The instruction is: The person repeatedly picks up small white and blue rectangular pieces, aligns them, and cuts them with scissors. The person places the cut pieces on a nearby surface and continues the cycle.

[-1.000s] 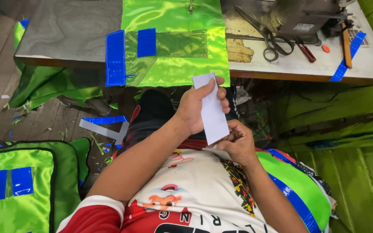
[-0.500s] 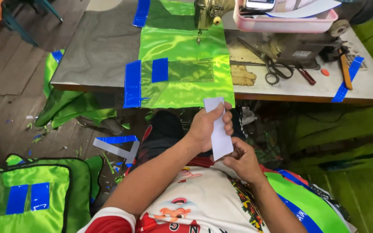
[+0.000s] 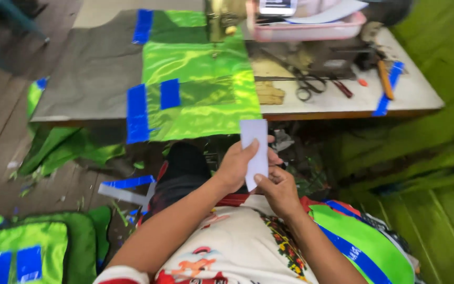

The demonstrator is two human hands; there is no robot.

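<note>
Wooden plank floor (image 3: 6, 126) below, littered with fabric scraps; sewing counter (image 3: 337, 105) ahead. Left hand (image 3: 236, 167) and right hand (image 3: 276, 189) raised together over the lap, fingers (image 3: 251, 149) of both closed on a white paper strip (image 3: 255, 152), held upright just below the counter edge. Beyond, draped over the counter: neon-green fabric panel (image 3: 200, 89) with blue tape patches, under the sewing machine (image 3: 222, 21). Further right on the counter: scissors (image 3: 307, 89), pink tray (image 3: 306, 29). Lower left on the floor: stack of green pieces (image 3: 32, 252).
</note>
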